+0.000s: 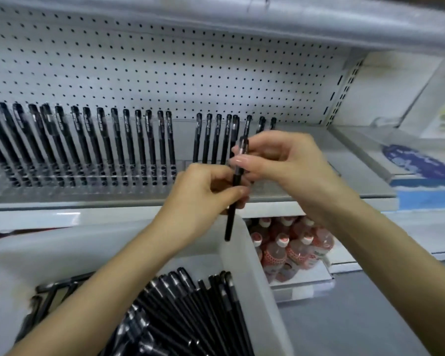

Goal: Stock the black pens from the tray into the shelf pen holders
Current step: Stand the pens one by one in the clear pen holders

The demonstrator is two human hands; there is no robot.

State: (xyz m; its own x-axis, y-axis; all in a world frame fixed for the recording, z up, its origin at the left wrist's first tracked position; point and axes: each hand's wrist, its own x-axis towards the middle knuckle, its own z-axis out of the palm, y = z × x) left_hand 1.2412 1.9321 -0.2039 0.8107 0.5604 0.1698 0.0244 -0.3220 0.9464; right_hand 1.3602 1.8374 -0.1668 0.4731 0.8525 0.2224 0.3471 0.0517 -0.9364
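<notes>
Currently both hands are engaged on a single black pen. The left hand has fingers and thumb curled round the barrel at about its middle. The right hand pinches the upper, capped end with its fingertips. Neither hand is free.

The pen's long axis is near upright, cap end up and leaning slightly to the right. Its lower tip hangs just above the far rim of the tray. That lean roughly matches the stocked pens standing in the shelf pen holders.

The holder row lies directly beyond the hands, on the shelf. A gap in the row sits just left of the held pen, behind the left hand. A second group of pens stands right behind the held pen, partly covered by the right hand. Whether slots are free at the right end cannot be told.

In my judgement the pen needs little turning, chiefly a carry forward and a lowering tip-first. The right hand, up at the cap, looks better placed to guide it, and the left would have to let go.

The tray, nearest the person, holds a large heap of loose pens, so much stocking remains. A pegboard backs the shelf, and bottles stand on the shelf below.
</notes>
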